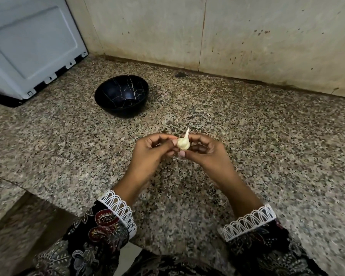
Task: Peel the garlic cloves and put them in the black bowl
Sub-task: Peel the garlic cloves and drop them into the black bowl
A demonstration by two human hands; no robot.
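Garlic bulb (pixel 183 143) is pinched between left hand (pixel 154 149) and right hand (pixel 204 151) fingertips, braced for peeling; black bowl (pixel 121 96) sits empty beyond.

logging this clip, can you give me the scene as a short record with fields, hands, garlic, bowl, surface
left hand: left hand grips the garlic from the left, above the counter
right hand: right hand grips the same garlic from the right
garlic: garlic held between both hands, pointed tip up, skin looks still on
bowl: black bowl upright on the counter, beyond the hands and to the left, looks empty
surface: speckled stone counter
background: white appliance at far left, tiled wall behind
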